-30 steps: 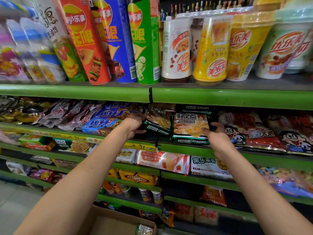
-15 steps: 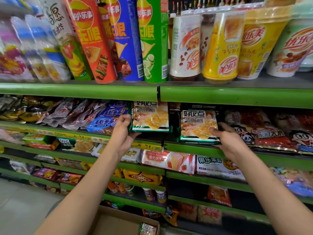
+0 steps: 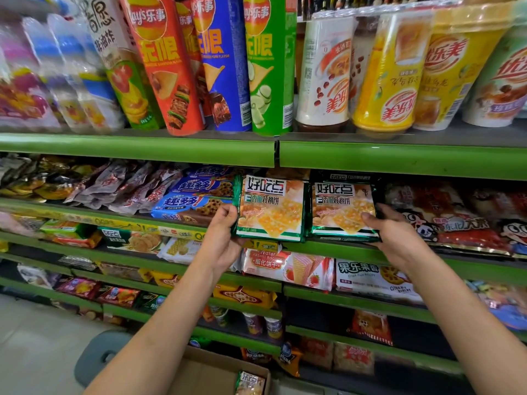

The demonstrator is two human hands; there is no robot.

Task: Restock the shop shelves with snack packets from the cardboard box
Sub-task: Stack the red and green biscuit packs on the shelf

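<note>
I see the green shelf (image 3: 137,151) first, full of snacks. A moment ago the two cracker packets leaned back flat; now they stand up facing me. My left grip (image 3: 221,238) pinches the left packet (image 3: 271,208) by its edge. My right grip (image 3: 396,235) holds the right packet (image 3: 342,208). Below my grips, the cardboard box (image 3: 205,374) has one more packet (image 3: 251,382), so I judge restocking isn't finished.
</note>
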